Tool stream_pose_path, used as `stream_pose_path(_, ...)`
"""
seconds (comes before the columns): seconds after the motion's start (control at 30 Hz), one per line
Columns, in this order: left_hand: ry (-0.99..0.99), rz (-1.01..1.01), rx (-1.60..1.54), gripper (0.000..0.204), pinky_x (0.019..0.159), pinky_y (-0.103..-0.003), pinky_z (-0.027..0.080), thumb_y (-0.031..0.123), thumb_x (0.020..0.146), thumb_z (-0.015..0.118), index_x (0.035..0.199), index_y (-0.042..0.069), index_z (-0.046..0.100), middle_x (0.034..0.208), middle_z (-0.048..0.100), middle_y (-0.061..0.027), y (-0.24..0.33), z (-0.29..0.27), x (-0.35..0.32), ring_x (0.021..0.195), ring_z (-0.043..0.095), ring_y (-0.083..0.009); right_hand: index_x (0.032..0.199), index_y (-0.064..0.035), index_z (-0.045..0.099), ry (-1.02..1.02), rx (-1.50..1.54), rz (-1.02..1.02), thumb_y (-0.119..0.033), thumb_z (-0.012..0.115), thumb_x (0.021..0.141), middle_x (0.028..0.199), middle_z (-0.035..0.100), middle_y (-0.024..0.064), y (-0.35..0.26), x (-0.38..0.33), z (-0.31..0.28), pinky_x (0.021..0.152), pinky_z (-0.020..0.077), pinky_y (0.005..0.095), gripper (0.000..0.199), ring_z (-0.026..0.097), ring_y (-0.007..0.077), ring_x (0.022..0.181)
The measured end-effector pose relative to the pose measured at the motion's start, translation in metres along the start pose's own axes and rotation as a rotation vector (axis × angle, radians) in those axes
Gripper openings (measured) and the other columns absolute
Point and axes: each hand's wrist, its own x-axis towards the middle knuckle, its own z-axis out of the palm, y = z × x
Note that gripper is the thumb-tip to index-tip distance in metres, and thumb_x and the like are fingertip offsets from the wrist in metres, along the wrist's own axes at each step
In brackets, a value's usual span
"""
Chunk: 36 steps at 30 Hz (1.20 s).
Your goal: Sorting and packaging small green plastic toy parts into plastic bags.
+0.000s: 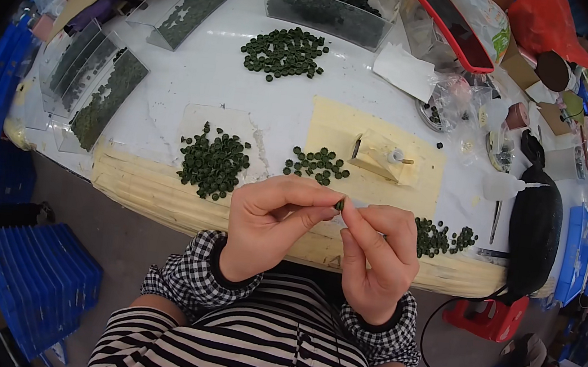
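Close above the table's front edge, my left hand (266,225) is closed in a pinch, a small dark green round piece (339,205) between its thumb and fingertips. My right hand (381,257) meets it from the other side, its fingers bent and closed, with the fingertips at the same piece. Fingers cover most of that piece. Just beyond lies a small group of similar pieces (316,164). A larger heap (213,163) is left of my left hand, and another group (440,238) sits right of my right hand.
A small cream block with a nozzle (382,156) stands on yellow paper (334,119). Farther back are another heap (283,53) and clear bins of green pieces (324,14). At right are a red-cased phone (451,27), a squeeze bottle (505,186) and a black pouch (536,225).
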Motion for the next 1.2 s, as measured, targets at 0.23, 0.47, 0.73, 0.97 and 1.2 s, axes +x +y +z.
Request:
stream_pose_path(0.23, -0.015, 0.114, 0.165, 0.023, 0.073, -0.024, 0.053, -0.01, 0.083, 0.068, 0.103, 0.0, 0.073, 0.092, 0.072, -0.0115, -0.0017, 0.0002, 0.0021, 0.084, 0.068, -0.0157, 0.11, -0.0016, 0.072, -0.015, 0.022, 0.019, 0.002, 0.074, 0.073, 0.089, 0.064, 0.0068, -0.0002, -0.0015, -0.0021, 0.072, 0.0505, 0.0336, 0.038, 0.058, 0.0238, 0.079)
stream_pose_path(0.47, -0.042, -0.023, -0.041, 0.022, 0.083, -0.027, 0.055, -0.009, 0.085, 0.067, 0.106, -0.004, 0.07, 0.104, 0.07, -0.0149, -0.0006, 0.0014, -0.0002, 0.091, 0.068, -0.0177, 0.109, -0.0032, 0.073, 0.02, -0.02, -0.013, 0.0, 0.075, 0.071, 0.089, 0.064, 0.0059, 0.0047, -0.004, -0.0014, 0.071, 0.0498, 0.0344, 0.038, 0.057, 0.0238, 0.079)
stream_pose_path(0.73, -0.048, -0.146, -0.154, 0.021, 0.086, -0.028, 0.056, -0.01, 0.086, 0.065, 0.106, -0.006, 0.069, 0.101, 0.069, -0.0143, 0.0004, -0.0006, -0.0022, 0.094, 0.067, -0.0173, 0.108, -0.0039, 0.074, 0.011, -0.031, -0.04, -0.001, 0.076, 0.071, 0.089, 0.064, 0.005, 0.0065, -0.0056, -0.0032, 0.071, 0.0494, 0.0342, 0.037, 0.056, 0.0235, 0.079)
stream_pose_path(0.97, -0.069, -0.08, -0.055, 0.021, 0.082, -0.026, 0.056, -0.011, 0.086, 0.065, 0.105, -0.004, 0.07, 0.098, 0.07, -0.013, 0.0013, -0.0007, -0.0006, 0.092, 0.068, -0.0161, 0.109, -0.0028, 0.073, 0.01, 0.063, 0.016, 0.0, 0.076, 0.073, 0.09, 0.065, 0.0061, 0.0072, -0.0085, -0.0024, 0.071, 0.0489, 0.0319, 0.037, 0.057, 0.0223, 0.079)
stream_pose_path(1.2, -0.058, -0.083, -0.084, 0.022, 0.082, -0.025, 0.055, -0.01, 0.086, 0.066, 0.106, -0.004, 0.07, 0.099, 0.07, -0.0133, -0.0014, 0.0, -0.0014, 0.092, 0.068, -0.0159, 0.11, -0.0021, 0.073, 0.011, 0.108, 0.04, 0.002, 0.075, 0.073, 0.09, 0.064, 0.006, 0.0072, -0.0091, -0.0022, 0.071, 0.0483, 0.031, 0.037, 0.057, 0.0221, 0.08)
